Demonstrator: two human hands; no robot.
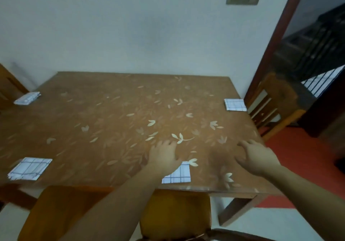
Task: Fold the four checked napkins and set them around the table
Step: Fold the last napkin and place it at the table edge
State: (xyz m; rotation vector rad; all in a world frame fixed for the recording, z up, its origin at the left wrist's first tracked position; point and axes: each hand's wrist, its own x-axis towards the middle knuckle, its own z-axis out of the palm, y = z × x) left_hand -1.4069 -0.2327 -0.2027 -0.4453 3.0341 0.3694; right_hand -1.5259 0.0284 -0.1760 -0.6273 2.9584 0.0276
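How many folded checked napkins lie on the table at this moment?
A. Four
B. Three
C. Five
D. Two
A: one napkin at the far left, one at the far right, one at the near left, and one at the near edge, partly covered by the left hand.

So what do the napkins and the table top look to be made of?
The napkins, such as the one at the right edge, look like thin woven cotton, matte white with dark checks and soft folded edges. The table top seems to be brown wood under a glossy leaf-printed cover, probably clear vinyl or glass: it shows soft reflections near the front edge.
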